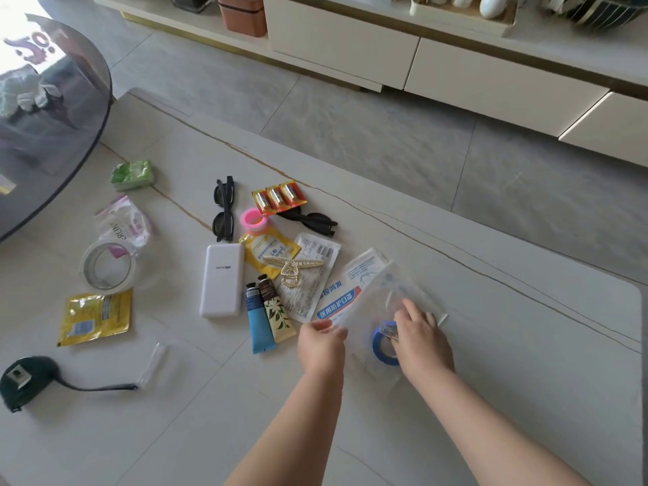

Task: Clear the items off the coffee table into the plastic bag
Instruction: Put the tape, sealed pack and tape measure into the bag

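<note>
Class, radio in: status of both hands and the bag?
Left hand pinches plastic bag edge. Right hand pushing blue tape roll into it. Power bank, tubes, sunglasses still on coffee table.

- The right hand (422, 331) covers part of the blue tape roll (384, 342) inside the plastic bag (389, 296); its fingertips are hidden in the bag's mouth, so its grip cannot be made out.
- The print on the mask packet (338, 299) is partly overlaid by the bag.
- One pair of black sunglasses (312, 221) lies partly under the battery pack (278, 197).
- The shelf items along the top edge are cut off.
- The tabletop (491, 345) runs out of view at the bottom and left edges.
</note>
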Available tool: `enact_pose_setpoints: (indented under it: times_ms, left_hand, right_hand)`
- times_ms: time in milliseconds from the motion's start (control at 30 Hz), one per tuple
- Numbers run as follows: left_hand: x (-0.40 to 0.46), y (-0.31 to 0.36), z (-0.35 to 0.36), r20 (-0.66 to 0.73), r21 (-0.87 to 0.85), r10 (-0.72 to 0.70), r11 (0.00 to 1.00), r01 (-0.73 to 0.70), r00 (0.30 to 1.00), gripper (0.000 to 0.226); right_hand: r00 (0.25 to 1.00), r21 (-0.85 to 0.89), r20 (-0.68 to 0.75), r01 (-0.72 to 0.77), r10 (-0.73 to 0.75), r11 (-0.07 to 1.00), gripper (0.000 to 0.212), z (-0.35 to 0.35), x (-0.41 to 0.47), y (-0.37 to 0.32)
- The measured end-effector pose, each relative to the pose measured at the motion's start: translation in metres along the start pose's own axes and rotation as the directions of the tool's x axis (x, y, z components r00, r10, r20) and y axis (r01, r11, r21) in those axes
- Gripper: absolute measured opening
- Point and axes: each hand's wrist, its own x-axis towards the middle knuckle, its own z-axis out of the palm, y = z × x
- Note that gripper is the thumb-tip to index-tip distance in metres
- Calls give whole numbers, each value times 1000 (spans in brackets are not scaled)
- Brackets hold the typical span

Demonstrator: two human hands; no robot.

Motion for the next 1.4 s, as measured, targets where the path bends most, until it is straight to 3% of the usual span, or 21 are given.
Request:
enact_pose_setpoints:
  times_ms: [33, 67, 133, 200, 300, 467, 600, 700, 767, 833, 867, 933, 1000, 1067, 1133, 1233, 1300, 1400]
  left_hand:
    - [0, 2, 2, -22, 147, 89, 985, -85, 996, 29]
    - [-1, 6, 2, -11, 366, 219, 909, -200, 976, 35]
    - [1, 12, 1, 142, 652, 466, 619, -437, 873, 46]
    - [10, 20, 1, 327, 716, 532, 399, -573, 781, 53]
    - [27, 26, 1, 486, 775, 477, 153, -614, 732, 65]
    - [38, 22, -3, 546, 811, 437, -62, -582, 715, 72]
    - [32, 15, -3, 545, 814, 509, -134, -565, 666, 66]
    - [14, -9, -3, 498, 837, 543, -97, -538, 676, 56]
    - [1, -29, -3, 421, 851, 570, 21, -525, 705, 64]
    - [-11, -41, -4, 351, 827, 568, 185, -531, 744, 73]
    - [-16, -43, -6, 295, 806, 525, 312, -503, 798, 73]
    - [-21, -48, -4, 204, 748, 381, 534, -395, 902, 69]
    - [-20, -46, -4, 155, 606, 267, 735, -305, 951, 67]
    - [-17, -41, -8, 150, 473, 180, 851, -230, 972, 66]
    - [-16, -35, -12, 190, 397, 73, 906, -145, 979, 56]
    - [-14, -29, -21, 267, 361, 1, 927, -101, 964, 10]
    - [-14, -31, -27, 324, 320, -25, 943, -85, 946, 11]
    - [-22, -35, -40, 326, 288, -31, 955, -68, 945, 6]
  right_hand:
    - [999, 4, 14, 34, -35, 999, 35, 2, 1, 2]
    - [998, 25, 35, 56, -57, 998, 41, 3, 2, 3]
    - [996, 97, 64, 60, -66, 993, 50, 4, 4, 2]
    - [995, 156, 60, 66, -76, 986, 47, 2, 8, 1]
    - [995, 195, 31, 86, -94, 977, 38, -3, 15, -1]
    - [996, 212, 4, 85, -88, 973, 35, 1, 18, 2]
    - [995, 162, -50, 94, -87, 982, 33, 11, 11, 9]
    - [998, 111, -61, 20, -13, 994, 36, 17, -8, 17]
    - [997, 144, -50, -54, 62, 988, 27, 21, -24, 17]
    - [996, 219, -5, -87, 90, 972, 22, 27, -35, 18]
    - [997, 257, 21, -81, 78, 963, 22, 30, -39, 18]
    - [998, 311, 55, -52, 37, 949, 24, 34, -44, 17]
    - [997, 365, 71, -37, 12, 930, 20, 35, -45, 14]
    - [996, 414, 93, -39, 1, 910, 9, 34, -46, 10]
    - [994, 462, 113, -56, 3, 885, 12, 33, -45, 10]
    - [991, 543, 133, -92, 22, 835, 20, 29, -45, 14]
    - [982, 610, 167, -175, 90, 773, 21, 24, -48, 16]
    - [953, 729, 215, -302, 212, 614, 7, 16, -57, 17]
